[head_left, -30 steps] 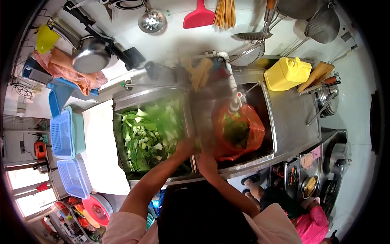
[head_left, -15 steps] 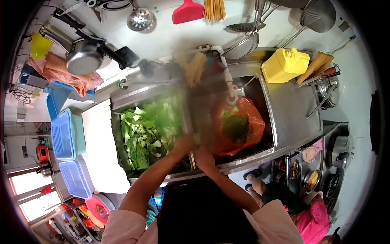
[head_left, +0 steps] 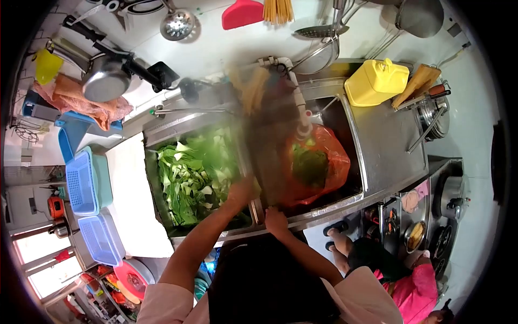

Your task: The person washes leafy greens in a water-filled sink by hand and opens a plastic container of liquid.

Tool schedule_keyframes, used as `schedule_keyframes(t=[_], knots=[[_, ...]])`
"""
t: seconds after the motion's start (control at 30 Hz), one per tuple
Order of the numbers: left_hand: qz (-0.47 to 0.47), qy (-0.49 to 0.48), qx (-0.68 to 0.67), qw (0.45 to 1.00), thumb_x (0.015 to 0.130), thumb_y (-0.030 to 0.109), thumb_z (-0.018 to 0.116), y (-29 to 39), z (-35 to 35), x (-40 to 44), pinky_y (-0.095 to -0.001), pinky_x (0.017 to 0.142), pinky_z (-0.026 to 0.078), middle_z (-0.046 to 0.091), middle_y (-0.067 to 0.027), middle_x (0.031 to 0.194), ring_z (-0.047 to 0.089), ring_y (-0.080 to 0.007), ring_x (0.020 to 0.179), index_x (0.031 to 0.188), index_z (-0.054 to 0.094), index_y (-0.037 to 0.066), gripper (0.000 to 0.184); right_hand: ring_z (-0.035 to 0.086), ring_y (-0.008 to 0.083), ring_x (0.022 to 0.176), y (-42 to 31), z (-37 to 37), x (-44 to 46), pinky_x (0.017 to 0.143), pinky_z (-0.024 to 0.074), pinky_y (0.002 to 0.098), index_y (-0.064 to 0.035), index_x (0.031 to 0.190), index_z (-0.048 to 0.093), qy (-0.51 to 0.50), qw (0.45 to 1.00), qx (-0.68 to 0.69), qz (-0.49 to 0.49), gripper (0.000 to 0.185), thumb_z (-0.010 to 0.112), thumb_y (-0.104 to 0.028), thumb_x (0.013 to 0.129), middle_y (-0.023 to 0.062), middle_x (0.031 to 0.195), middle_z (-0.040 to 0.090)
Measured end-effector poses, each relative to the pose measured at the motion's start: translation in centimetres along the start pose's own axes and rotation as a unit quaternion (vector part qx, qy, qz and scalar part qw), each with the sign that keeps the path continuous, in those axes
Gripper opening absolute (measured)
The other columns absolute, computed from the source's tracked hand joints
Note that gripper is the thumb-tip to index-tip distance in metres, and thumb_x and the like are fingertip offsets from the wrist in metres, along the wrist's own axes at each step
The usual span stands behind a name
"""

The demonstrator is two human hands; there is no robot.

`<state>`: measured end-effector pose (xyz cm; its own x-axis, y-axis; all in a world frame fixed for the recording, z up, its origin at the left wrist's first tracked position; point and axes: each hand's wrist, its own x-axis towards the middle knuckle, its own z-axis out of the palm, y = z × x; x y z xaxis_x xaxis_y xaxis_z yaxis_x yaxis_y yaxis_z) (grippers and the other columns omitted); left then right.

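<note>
- Shining up at us: smooth, boxy steel sinks (head_left: 348, 129), with a thin, wrinkled red bag (head_left: 338, 167) slumped in the right one.
- Two sinks, one bag, two holey plastic baskets (head_left: 81, 181), one yellow jug (head_left: 372, 83).
- And the leafy greens (head_left: 181, 186), heaped in the left sink: broad leaves, pale stems!
- Left hand (head_left: 241, 190) near the divider (head_left: 258, 216), blurred; right hand (head_left: 276, 220) at the front rim. Can't tell either grip.
</note>
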<state>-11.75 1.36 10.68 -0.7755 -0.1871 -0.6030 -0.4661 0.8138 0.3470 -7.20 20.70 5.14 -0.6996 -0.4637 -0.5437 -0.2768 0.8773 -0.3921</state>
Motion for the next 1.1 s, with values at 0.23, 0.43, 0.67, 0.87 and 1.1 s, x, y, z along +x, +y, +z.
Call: schedule_keyframes(t=[0.23, 0.43, 0.67, 0.87, 1.1], knots=[[-0.052, 0.126, -0.204, 0.969, 0.069, 0.040, 0.077, -5.6, 3.0, -2.7, -0.0476, 0.076, 0.050, 0.064, -0.0247, 0.095, 0.063, -0.0407, 0.089, 0.128, 0.038, 0.000, 0.081, 0.060, 0.0389, 0.065, -0.9, -2.0, 2.1, 0.059, 0.0504, 0.0486, 0.0007, 0.108, 0.052, 0.061, 0.993, 0.098, 0.034, 0.035, 0.048, -0.033, 0.097, 0.0226, 0.083, 0.064], [-0.066, 0.150, -0.460, 0.873, 0.074, 0.021, 0.074, -13.6, 7.0, -4.1, -0.0361, 0.082, 0.048, 0.064, -0.0145, 0.104, 0.063, -0.0259, 0.095, 0.120, 0.050, 0.000, 0.056, 0.060, 0.0345, 0.080, -8.6, -0.9, 5.4, 0.070, 0.0460, 0.0434, -0.0044, 0.106, 0.050, -0.017, 0.963, 0.265, -0.048, 0.026, 0.056, -0.025, 0.092, 0.0158, 0.088, 0.060], [-0.179, 0.205, -0.595, 0.756, 0.078, 0.022, 0.071, -23.0, 16.2, 0.5, -0.0353, 0.082, 0.047, 0.062, -0.0103, 0.109, 0.059, -0.0216, 0.095, 0.122, 0.049, 0.002, 0.053, 0.058, 0.0316, 0.091, -12.8, 14.6, 15.7, 0.074, 0.0457, 0.0476, -0.0058, 0.119, 0.051, -0.116, 0.907, 0.399, -0.067, 0.050, 0.069, -0.037, 0.084, 0.0135, 0.108, 0.059], [-0.092, 0.061, -0.752, 0.650, 0.081, 0.031, 0.069, -24.7, 14.2, -1.9, -0.0341, 0.095, 0.039, 0.049, -0.0105, 0.129, 0.049, -0.0221, 0.113, 0.136, 0.039, 0.003, 0.068, 0.059, 0.0239, 0.097, -14.7, 15.2, 18.2, 0.078, 0.0484, 0.0406, 0.0018, 0.117, 0.054, -0.223, 0.885, 0.405, -0.049, 0.065, 0.077, -0.043, 0.076, 0.0130, 0.106, 0.060], [-0.172, -0.018, -0.768, 0.617, 0.089, 0.047, 0.058, -29.4, 21.3, -0.1, -0.0343, 0.094, 0.041, 0.058, -0.0082, 0.117, 0.053, -0.0217, 0.107, 0.130, 0.051, 0.004, 0.059, 0.055, 0.0167, 0.081, -11.7, 18.5, 19.8, 0.072, 0.0433, 0.0395, -0.0034, 0.107, 0.059, -0.299, 0.806, 0.512, -0.016, 0.033, 0.071, -0.026, 0.085, 0.0030, 0.095, 0.060]])
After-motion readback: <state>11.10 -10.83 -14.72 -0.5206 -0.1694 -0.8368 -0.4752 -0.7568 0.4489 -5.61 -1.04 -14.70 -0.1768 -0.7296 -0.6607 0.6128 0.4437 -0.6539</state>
